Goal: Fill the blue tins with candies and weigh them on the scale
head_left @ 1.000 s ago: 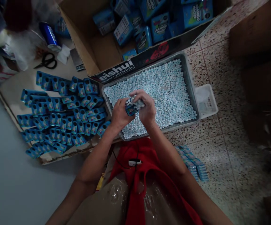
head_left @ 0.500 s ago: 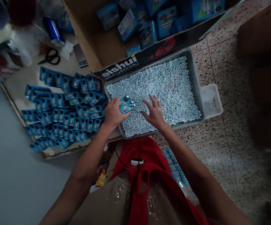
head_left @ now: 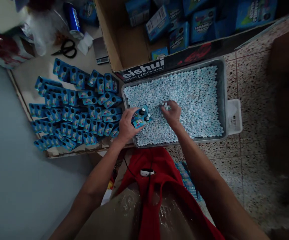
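Head view: the small blue containers [head_left: 139, 117] sit in the left hand [head_left: 126, 126], over the near-left corner of the grey tray [head_left: 224, 96], with their long axis running left to right and their round openings facing up. They lie just left of the right hand [head_left: 171, 114] — near, not touching. The left fingers wrap closed around them. The right hand's fingertips [head_left: 170, 108] press together, pinching a few of the pale blue candies [head_left: 194, 93] that fill the tray. Rows of like containers [head_left: 76, 110] lie on cardboard [head_left: 31, 76] further left.
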Demonstrator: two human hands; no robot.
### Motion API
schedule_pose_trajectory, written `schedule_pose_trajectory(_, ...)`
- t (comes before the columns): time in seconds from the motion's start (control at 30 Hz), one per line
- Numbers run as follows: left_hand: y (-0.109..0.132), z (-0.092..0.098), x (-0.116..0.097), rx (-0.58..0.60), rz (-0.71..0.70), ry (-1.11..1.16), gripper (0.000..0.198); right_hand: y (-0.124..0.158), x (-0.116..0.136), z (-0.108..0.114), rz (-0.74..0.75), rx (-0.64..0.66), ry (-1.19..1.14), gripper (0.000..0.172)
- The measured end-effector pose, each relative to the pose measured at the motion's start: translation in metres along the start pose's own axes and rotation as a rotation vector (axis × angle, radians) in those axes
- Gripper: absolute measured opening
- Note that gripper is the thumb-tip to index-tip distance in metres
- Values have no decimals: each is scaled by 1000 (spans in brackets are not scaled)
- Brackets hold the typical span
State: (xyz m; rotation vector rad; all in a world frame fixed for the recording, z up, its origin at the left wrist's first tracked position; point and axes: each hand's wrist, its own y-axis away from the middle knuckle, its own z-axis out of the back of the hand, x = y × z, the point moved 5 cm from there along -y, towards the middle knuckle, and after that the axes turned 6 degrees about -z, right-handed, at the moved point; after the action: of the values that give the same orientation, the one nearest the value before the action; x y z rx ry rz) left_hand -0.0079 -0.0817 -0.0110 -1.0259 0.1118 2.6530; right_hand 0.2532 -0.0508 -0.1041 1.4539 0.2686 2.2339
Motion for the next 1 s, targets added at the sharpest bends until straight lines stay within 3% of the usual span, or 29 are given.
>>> schedule_pose_trajectory(0.07,0,-4,-1,-14,3,-5,81,2,2,12,-105,31,-396,37)
schedule_pose_trajectory(0.13,-2,-8,-3,-10,34,-26,82,6,11,20,-137,92,-621,41)
schedule_pose_trajectory(0.27,-11,-18,-16,60,67,-93,81,20,47,21,-62,151,-783,51)
schedule_pose_trajectory(0.4,-21,-27,-36,136,67,-140,78,42,91,-8,86,161,-843,57)
schedule_pose_trajectory(0.47,-25,-31,-43,161,86,-136,74,45,97,-19,101,100,-799,56)
schedule_pose_trajectory(0.57,-27,-33,-48,170,109,-137,73,30,73,-14,30,-19,-772,58)
schedule_pose_trajectory(0.73,-25,-31,-48,123,70,-187,73,2,8,39,-94,-22,-482,62)
schedule_pose_trajectory(0.87,-28,-34,-44,67,59,-194,72,21,-6,79,-25,-14,-125,57)
schedule_pose_trajectory(1.0,-32,-42,-33,21,109,8,80,47,-5,93,39,1,74,52)
